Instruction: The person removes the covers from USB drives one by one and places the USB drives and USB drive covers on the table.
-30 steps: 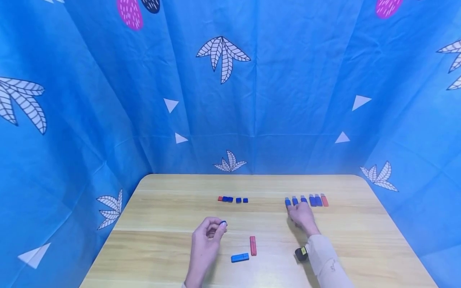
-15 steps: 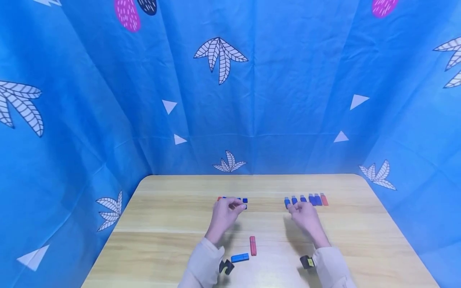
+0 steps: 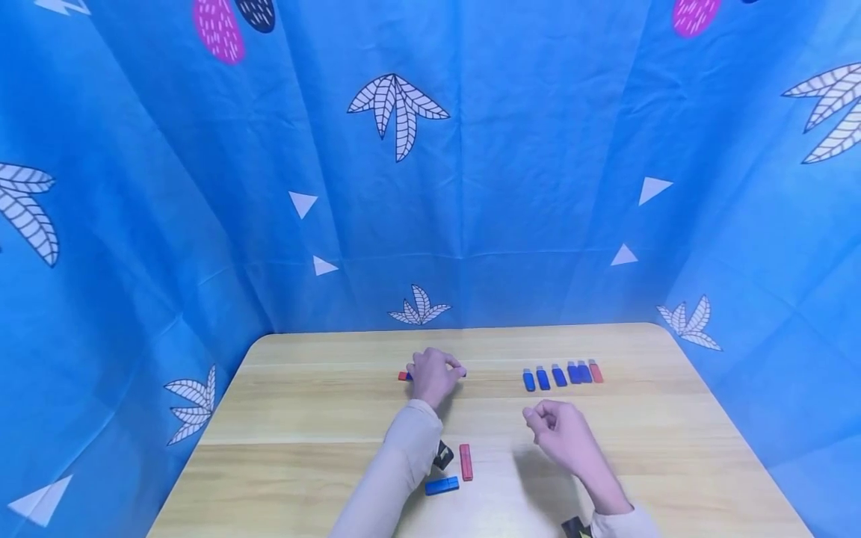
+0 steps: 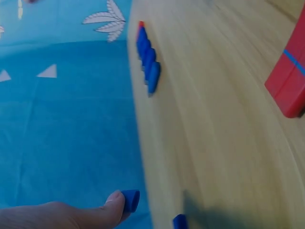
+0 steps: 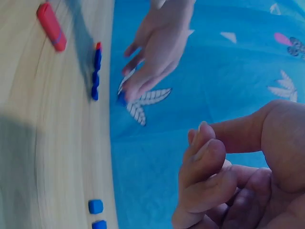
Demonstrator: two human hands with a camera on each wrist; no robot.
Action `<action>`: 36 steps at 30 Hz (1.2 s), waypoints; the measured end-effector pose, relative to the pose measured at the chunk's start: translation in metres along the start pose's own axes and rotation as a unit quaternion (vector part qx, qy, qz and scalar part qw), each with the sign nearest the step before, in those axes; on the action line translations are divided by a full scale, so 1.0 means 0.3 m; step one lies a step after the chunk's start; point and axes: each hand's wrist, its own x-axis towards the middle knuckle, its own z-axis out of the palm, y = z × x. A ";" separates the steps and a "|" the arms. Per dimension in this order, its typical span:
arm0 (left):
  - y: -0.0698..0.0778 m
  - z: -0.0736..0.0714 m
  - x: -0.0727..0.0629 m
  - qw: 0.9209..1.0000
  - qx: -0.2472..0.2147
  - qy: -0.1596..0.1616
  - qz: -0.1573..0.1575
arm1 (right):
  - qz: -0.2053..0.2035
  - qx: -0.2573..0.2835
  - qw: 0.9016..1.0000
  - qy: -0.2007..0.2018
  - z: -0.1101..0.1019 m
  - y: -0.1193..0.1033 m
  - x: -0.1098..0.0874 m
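My left hand (image 3: pixel 433 377) is at the back of the table over a row of small caps, hiding most of them. Thumb and finger pinch a blue cap (image 4: pixel 131 201), with another blue cap (image 4: pixel 180 222) on the table just below. A red cap (image 3: pixel 402 376) shows at the row's left end. My right hand (image 3: pixel 561 432) hovers over the table in front of a row of uncapped USB sticks, its fingers loosely curled and holding nothing. The nearest of these is a blue USB stick (image 3: pixel 528 380) at the row's left end; a red USB stick (image 3: pixel 596 372) ends the row.
Nearer me lie a capped red USB stick (image 3: pixel 466 462) and a capped blue USB stick (image 3: pixel 442 486), close beside the left wrist's black camera (image 3: pixel 443 455). A blue patterned curtain (image 3: pixel 457 187) surrounds the back and sides of the wooden table (image 3: pixel 269 418).
My left hand has carried the blue cap forward to the cap row. My right hand has let go of the leftmost blue USB stick and drawn back towards me.
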 end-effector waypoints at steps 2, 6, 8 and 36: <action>0.000 0.022 0.015 1.000 0.017 -0.002 0.004 | -0.006 0.011 1.000 -0.013 0.003 -0.004 -0.022; -0.001 0.055 0.036 0.999 0.052 -0.006 -0.002 | -0.015 0.019 0.999 -0.037 0.007 -0.008 -0.052; -0.006 0.066 0.043 0.997 0.074 -0.009 -0.008 | -0.015 0.021 0.999 -0.041 0.009 -0.010 -0.062; -0.040 -0.100 -0.028 0.996 -0.019 0.060 0.056 | -0.063 -0.016 0.997 -0.047 0.050 -0.051 -0.102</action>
